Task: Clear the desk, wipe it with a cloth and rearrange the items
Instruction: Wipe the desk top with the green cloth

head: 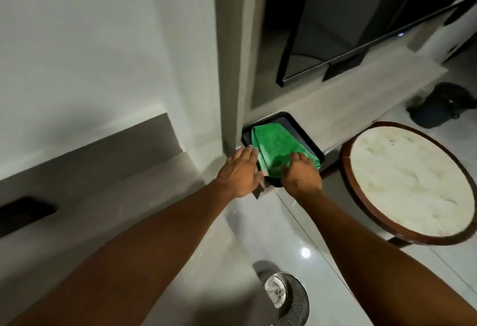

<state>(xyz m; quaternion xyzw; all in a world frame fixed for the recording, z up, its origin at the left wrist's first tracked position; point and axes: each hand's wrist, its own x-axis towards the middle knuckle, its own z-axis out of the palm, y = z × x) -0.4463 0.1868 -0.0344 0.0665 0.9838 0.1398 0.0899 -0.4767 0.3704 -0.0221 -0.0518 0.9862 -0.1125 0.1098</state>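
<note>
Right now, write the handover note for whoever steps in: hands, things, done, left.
Left hand: fingers straight, resting at the left edge of the black tray, gripping nothing.
Right hand: on the near part of the green cloth; whether it pinches the cloth cannot be told.
The cloth lies folded in the tray, at the left end of the desk, against the pillar.
Done: that end of the desk holds only the tray.
Left: wipe the desk, rearrange the items.
</note>
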